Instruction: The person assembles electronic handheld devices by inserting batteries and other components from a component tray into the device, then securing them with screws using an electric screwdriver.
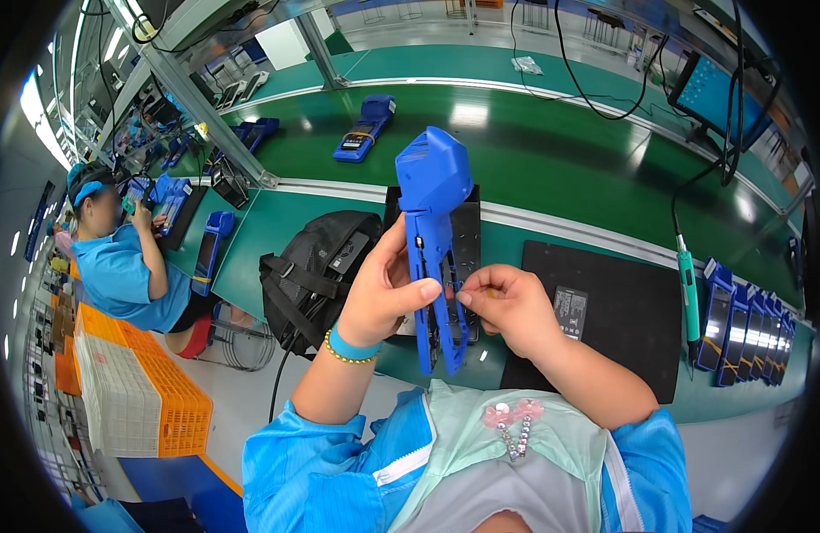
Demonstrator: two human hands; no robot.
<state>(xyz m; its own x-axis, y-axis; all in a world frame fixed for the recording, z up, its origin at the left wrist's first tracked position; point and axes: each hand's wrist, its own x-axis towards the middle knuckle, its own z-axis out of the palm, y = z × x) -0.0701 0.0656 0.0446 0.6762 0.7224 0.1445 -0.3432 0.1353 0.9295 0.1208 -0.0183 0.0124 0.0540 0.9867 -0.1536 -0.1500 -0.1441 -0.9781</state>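
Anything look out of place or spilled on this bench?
Perhaps the black strapped bag: it lies on the green bench, left of the blue device in the left hand, looking more like a personal belonging than equipment. Crumpled clear plastic lies farther back. No spill shows.

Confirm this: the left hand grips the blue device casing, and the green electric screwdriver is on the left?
Not quite: the head view shows the green electric screwdriver on the right. The left hand does grip the blue device casing.

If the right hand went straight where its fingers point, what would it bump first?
Probably the blue device in the left hand; the right hand may already touch it, but depth is unclear.
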